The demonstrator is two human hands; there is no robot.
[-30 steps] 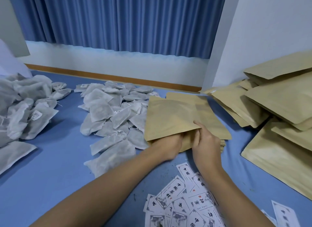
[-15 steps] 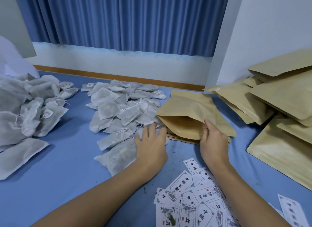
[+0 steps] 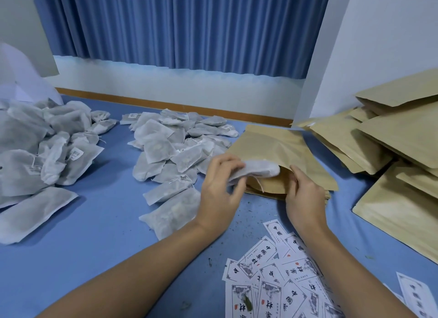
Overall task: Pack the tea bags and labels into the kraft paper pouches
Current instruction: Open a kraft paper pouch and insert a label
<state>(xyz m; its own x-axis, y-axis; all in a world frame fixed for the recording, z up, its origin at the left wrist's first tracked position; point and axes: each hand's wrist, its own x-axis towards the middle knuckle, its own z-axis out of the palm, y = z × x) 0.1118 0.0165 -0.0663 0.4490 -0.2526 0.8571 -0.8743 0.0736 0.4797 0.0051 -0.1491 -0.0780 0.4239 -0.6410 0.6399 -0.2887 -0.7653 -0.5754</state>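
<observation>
The left hand (image 3: 220,187) pinches a tea bag (image 3: 257,170) between curled fingers and thumb, its long axis running left to right and its right end at the open mouth of the paper pouch (image 3: 279,149). The right hand (image 3: 305,199) grips the near edge of that mouth. The pouch lies flat on the blue table (image 3: 94,246), just right of the tea bag pile (image 3: 170,149).

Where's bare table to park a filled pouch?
Bare blue table lies near left, between the left tea bag heap, the middle heap and the labels. A narrower strip runs between the labels and the right pouch pile. Around the open pouch it is crowded.
</observation>
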